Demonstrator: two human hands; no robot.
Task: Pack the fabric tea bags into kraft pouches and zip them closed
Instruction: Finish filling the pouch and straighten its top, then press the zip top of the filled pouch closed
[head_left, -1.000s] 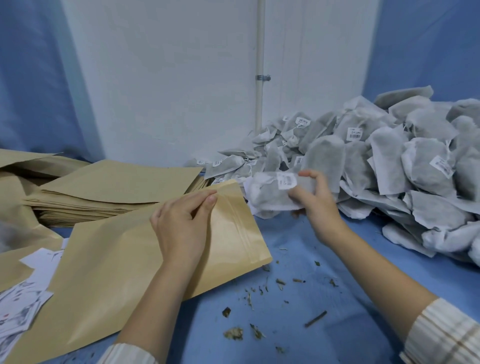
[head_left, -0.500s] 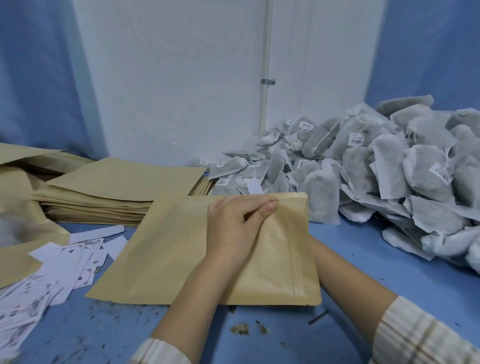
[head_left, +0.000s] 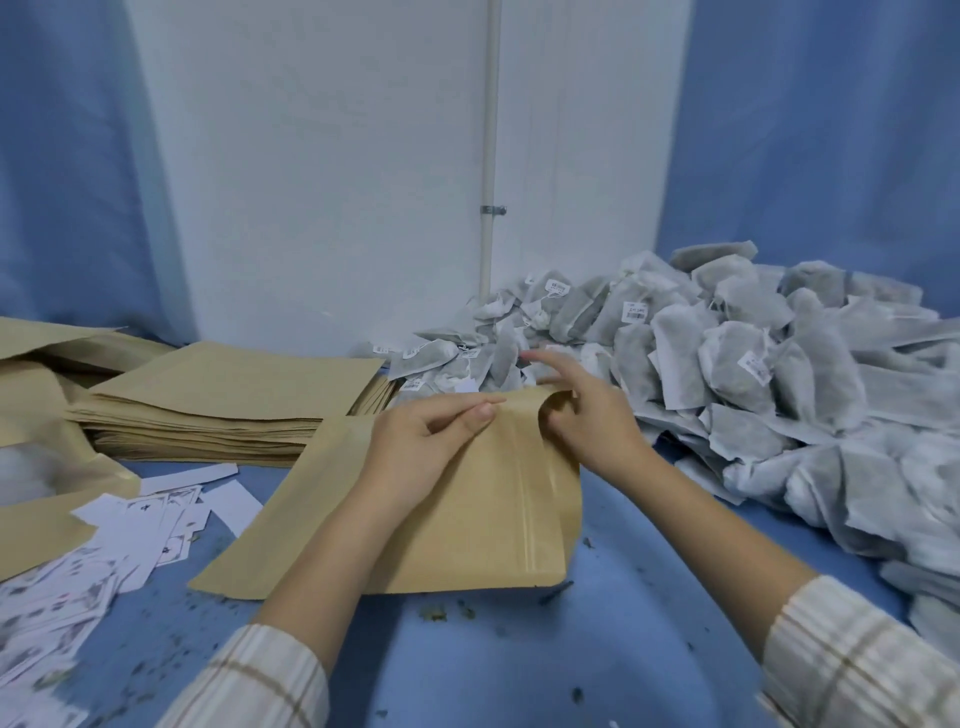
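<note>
Surface (head_left: 613, 649): blue, strewn with leaf crumbs.
Kraft pouch (head_left: 467, 519): lying flat at centre.
Left hand (head_left: 431, 447): pinching the pouch's top edge.
Right hand (head_left: 587, 421): thumb curled at the pouch mouth (fingers extended, blurred).
Tea bags (head_left: 753, 374): heaped behind, right.
Pouch stack (head_left: 218, 405): behind, left.

Left hand (head_left: 431, 447) pinches the kraft pouch (head_left: 467, 499) top edge, thumb over fingers; right hand (head_left: 582, 415) beside it, fingers spread at the pouch's corner.
</note>
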